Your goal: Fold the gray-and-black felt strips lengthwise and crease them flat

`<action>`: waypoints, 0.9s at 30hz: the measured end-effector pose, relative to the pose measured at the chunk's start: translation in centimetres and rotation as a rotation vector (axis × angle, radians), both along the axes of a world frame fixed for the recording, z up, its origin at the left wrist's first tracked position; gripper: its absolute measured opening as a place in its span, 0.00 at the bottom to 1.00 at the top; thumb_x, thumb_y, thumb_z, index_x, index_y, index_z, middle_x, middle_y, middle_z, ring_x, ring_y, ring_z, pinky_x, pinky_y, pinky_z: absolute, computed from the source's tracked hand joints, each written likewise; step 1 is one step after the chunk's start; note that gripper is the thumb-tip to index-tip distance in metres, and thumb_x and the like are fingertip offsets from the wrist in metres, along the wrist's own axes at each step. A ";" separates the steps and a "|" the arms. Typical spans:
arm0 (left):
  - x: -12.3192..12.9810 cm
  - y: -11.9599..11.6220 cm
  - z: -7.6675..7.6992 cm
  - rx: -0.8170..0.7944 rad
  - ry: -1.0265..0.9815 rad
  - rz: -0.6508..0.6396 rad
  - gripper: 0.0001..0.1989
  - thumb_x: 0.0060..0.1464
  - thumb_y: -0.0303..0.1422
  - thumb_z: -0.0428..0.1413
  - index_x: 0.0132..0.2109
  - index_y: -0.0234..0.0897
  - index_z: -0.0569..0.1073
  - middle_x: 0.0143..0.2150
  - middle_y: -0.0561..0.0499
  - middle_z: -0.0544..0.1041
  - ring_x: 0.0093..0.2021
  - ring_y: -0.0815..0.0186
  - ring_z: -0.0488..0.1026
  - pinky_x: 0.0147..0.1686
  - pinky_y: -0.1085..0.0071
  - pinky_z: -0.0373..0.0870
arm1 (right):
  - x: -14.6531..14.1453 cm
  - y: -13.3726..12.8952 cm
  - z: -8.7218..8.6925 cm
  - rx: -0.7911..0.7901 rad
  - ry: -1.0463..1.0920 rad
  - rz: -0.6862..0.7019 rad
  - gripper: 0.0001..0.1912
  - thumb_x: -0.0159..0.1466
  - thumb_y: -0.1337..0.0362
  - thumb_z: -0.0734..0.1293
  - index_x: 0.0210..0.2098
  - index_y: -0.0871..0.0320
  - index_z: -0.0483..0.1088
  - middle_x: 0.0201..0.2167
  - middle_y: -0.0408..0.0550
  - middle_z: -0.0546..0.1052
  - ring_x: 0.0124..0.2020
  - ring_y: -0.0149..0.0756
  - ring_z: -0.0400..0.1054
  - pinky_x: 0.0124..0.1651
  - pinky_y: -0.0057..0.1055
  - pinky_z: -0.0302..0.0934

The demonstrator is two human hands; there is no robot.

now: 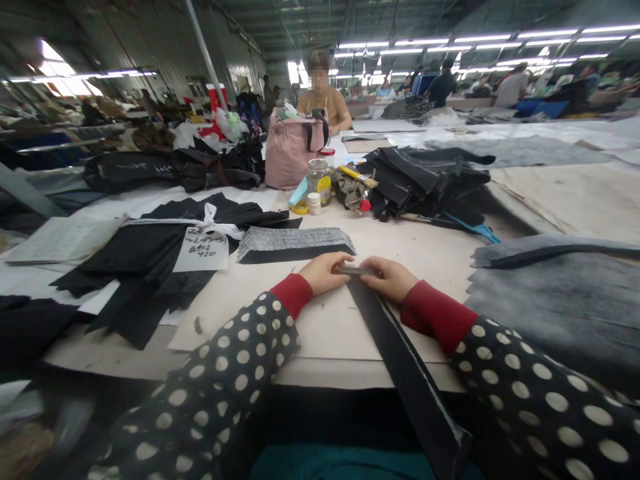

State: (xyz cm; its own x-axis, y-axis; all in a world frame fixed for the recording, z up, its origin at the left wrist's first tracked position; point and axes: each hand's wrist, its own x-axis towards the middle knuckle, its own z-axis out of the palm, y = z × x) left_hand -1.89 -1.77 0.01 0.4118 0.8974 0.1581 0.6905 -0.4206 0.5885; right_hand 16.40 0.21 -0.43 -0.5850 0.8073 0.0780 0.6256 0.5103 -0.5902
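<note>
Head: both hands (325,272) pinch strip (400,360).

Ceiling tube lights (500,41) give bright, even light with soft shadows; windows (55,70) at left blow out white. Wide-angle bending curves the edges (corners worst), and the lower-left corner blurs.

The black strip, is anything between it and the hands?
Nothing visible. Both the left hand and the right hand already pinch the far end of the black strip, which lies on the table.
</note>
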 end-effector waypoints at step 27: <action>-0.6 0.4 -0.7 0.255 0.209 -0.096 0.13 0.49 0.23 0.47 0.38 0.38 0.73 0.37 0.50 0.69 0.38 0.68 0.65 0.40 0.73 0.62 | 0.1 0.3 0.2 0.325 -0.124 0.169 0.13 0.54 0.74 0.58 0.36 0.60 0.71 0.34 0.48 0.69 0.37 0.32 0.59 0.43 0.28 0.53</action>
